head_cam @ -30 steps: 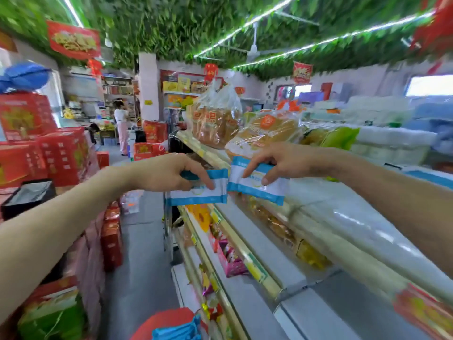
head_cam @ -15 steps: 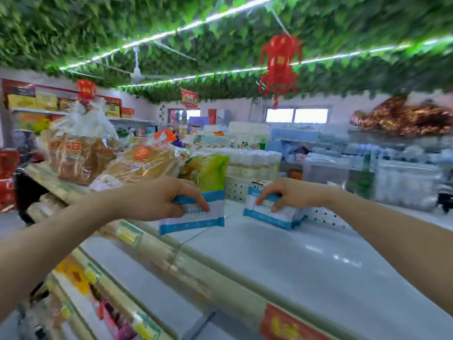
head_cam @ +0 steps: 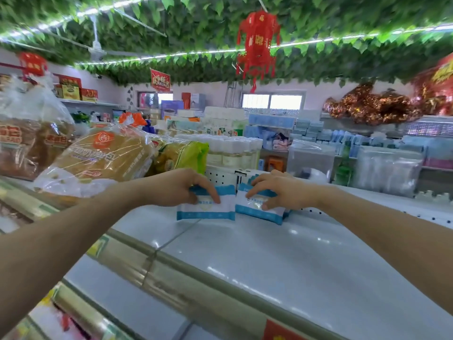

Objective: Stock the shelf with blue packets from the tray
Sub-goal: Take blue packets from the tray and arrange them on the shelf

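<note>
left packet (head_cam: 205, 211): upright on the shelf top (head_cam: 282, 261), lower edge resting on it.
left hand (head_cam: 181, 186): fingers (head_cam: 212, 193) curled over the packet's top edge from 12 o'clock, tips on its front face, pinching it.
right packet (head_cam: 259, 210): at 3 o'clock of the left packet, side edges touching, leaning back a little.
right hand (head_cam: 282, 192): fingers curled over the top edge from 12 o'clock, pinching the right packet.
appearance: white face, blue bands top and bottom, small central print that is unreadable.
neighbours: bread bags (head_cam: 98, 158) at 9 o'clock of the left hand; green packet (head_cam: 188, 155) at 12 o'clock.
</note>
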`<state>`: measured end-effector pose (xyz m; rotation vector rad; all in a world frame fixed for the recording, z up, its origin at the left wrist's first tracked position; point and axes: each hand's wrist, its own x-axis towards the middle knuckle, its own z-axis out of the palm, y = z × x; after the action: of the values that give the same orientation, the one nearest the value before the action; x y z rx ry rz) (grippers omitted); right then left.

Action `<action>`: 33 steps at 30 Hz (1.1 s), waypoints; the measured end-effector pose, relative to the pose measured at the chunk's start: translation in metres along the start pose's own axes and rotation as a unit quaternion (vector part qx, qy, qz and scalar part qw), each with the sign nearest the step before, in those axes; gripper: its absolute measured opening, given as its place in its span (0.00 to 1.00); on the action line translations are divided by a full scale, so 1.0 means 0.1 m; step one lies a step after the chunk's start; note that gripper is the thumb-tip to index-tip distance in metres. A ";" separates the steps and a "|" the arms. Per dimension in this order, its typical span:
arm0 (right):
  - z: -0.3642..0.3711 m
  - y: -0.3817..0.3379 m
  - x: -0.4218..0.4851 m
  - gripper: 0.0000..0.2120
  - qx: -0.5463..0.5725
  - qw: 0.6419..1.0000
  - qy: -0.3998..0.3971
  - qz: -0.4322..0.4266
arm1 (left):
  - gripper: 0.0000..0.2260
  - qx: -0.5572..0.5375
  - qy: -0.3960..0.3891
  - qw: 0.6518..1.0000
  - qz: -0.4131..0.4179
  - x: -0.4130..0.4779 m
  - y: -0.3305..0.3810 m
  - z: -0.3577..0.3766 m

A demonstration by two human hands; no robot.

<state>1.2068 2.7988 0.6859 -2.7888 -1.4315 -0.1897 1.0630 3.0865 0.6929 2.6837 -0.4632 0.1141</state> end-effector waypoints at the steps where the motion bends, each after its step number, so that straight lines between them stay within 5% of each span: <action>1: -0.01 0.01 -0.02 0.21 -0.006 1.000 -0.003 0.002 | 0.22 -0.009 0.000 1.000 0.003 0.10 0.00 0.03; 6: -0.03 0.07 -0.06 0.23 -0.006 0.999 0.030 0.013 | 0.23 -0.023 -0.020 0.999 0.044 0.55 0.09 0.19; 12: -0.27 0.24 -0.35 0.19 0.090 0.980 0.174 0.044 | 0.21 -0.044 -0.049 0.992 0.107 0.89 0.28 0.28; 25: -0.28 0.12 -0.81 0.14 0.072 0.978 0.179 0.083 | 0.21 0.035 0.036 0.989 0.142 1.13 0.37 0.62; 33: -0.34 -0.54 -0.34 0.12 0.099 0.984 0.145 -0.009 | 0.19 0.011 0.067 0.994 0.089 0.45 0.15 0.25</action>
<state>1.1401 2.8005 0.7135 -2.4701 -1.3253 -0.4108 1.1010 3.0496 0.6824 2.6309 -0.6605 0.3510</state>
